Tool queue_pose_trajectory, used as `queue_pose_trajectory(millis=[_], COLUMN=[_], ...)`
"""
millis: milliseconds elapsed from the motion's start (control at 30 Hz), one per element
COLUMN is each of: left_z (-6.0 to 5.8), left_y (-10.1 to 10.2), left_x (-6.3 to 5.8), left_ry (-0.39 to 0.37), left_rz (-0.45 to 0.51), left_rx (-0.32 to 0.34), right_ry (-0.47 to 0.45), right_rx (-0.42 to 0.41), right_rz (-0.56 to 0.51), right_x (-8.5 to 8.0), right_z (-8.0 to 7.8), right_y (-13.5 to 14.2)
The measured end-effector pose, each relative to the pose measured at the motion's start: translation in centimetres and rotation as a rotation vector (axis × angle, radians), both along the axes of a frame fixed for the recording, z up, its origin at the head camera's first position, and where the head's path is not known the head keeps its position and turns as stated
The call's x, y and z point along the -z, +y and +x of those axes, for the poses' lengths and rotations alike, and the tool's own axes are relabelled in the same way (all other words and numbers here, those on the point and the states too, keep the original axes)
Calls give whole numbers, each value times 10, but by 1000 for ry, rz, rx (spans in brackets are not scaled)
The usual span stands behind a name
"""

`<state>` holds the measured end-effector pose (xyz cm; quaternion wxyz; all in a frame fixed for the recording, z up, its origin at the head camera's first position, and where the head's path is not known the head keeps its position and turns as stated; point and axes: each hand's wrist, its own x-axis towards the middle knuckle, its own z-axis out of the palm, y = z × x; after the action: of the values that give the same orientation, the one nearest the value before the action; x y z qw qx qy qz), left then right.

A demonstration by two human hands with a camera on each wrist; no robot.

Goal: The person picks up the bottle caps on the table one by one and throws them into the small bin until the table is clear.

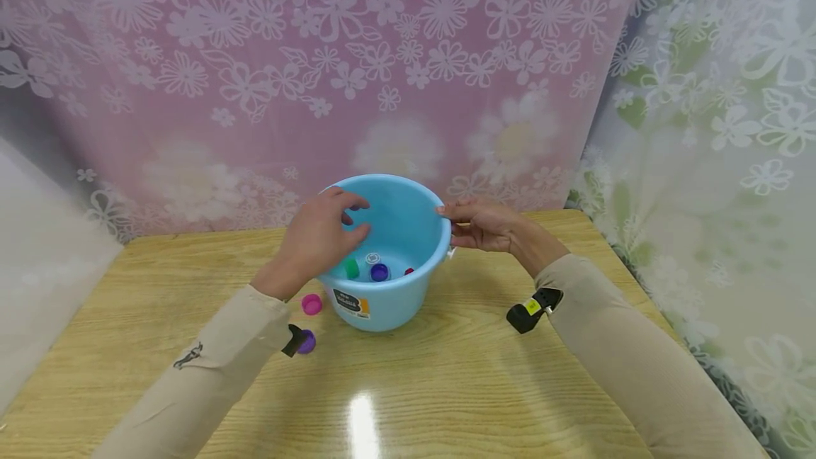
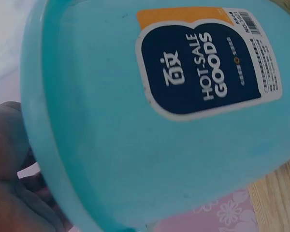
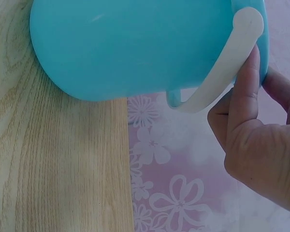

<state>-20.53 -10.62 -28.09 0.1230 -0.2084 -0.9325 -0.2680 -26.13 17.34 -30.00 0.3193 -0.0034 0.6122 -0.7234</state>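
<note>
Pink floral cloth [image 1: 401, 101] is hung behind a wooden table [image 1: 478, 381], where a labelled, light-blue bucket [image 1: 395, 307] is stood upright, coloured pieces [image 1: 380, 273] inside. Its right rim is pinched by the right hand [image 1: 486, 225]; the left hand [image 1: 321, 232] is held over the left rim, fingers parted from thumb. Tabletop is exposed toward the right edge; a pink cap [image 1: 312, 304] is noted leftward.

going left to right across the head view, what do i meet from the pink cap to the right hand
Pink cap → green cap → dark blue cap → red piece → right hand. The left hand and bucket overlap others, so they're left out.
</note>
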Motion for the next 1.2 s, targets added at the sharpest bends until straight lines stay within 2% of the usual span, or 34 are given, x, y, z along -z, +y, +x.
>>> queue_pose_trajectory(millis=[133, 300, 367, 500, 667, 867, 1033, 1200], left_z=[3, 5, 7, 14, 16, 10, 6, 5], left_y=[-15, -46, -60, -85, -113, -135, -140, -137], left_x=[-5, -13, -14, -8, 17, 56, 86, 107], left_ry=[80, 181, 174, 81, -45, -135, -280, -386], left_rz=[74, 199, 231, 230, 153, 62, -38, -76], left_rx=[-95, -202, -234, -295, -332, -310, -242, -201], right_ry=[1, 4, 8, 8, 4, 0, -12, -10], right_rx=[-1, 3, -1, -3, 4, 9, 22, 26], right_rz=[4, 8, 8, 6, 0, -4, -6, -5], right_x=[-1, -1, -1, -1, 0, 1, 1, 1], right_z=[1, 1, 0, 0, 1, 0, 1, 1], right_y=[0, 1, 1, 0, 0, 0, -1, 0])
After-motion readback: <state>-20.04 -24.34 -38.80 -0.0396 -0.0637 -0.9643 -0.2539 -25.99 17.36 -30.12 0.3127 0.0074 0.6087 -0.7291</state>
